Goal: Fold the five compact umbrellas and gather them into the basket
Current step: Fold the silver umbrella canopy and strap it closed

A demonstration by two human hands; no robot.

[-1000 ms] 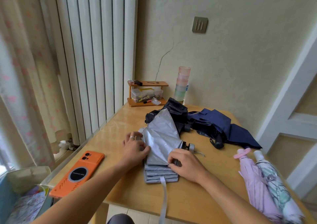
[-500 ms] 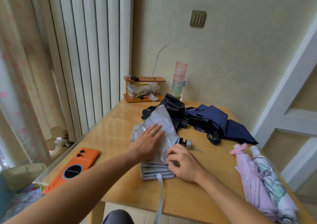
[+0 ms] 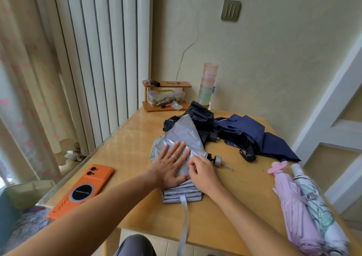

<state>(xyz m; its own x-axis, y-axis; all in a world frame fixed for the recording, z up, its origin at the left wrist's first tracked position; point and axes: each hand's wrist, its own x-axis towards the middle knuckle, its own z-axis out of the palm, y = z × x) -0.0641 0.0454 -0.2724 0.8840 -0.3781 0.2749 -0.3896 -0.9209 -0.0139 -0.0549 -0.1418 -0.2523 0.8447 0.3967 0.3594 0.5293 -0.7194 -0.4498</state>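
Note:
A silver-grey umbrella (image 3: 182, 136) lies partly folded in the middle of the wooden table (image 3: 241, 201), its strap hanging over the front edge. My left hand (image 3: 172, 163) presses flat on its canopy, fingers straight. My right hand (image 3: 203, 175) pinches a fold of the fabric beside the handle end. Behind it lie a black umbrella (image 3: 199, 116) and a navy umbrella (image 3: 252, 136), both loose. A folded pink umbrella (image 3: 293, 208) and a folded white patterned umbrella (image 3: 321, 216) lie side by side at the right. No basket is in view.
An orange phone (image 3: 82, 191) lies near the table's left edge. A small wooden shelf (image 3: 166, 97) with a clear box and a stack of pastel cups (image 3: 207, 87) stand against the back wall. Blinds and a curtain hang at the left.
My left hand has moved from the umbrella's left edge onto the canopy and now lies flat, fingers spread forward. My right hand has shifted slightly up toward the handle.

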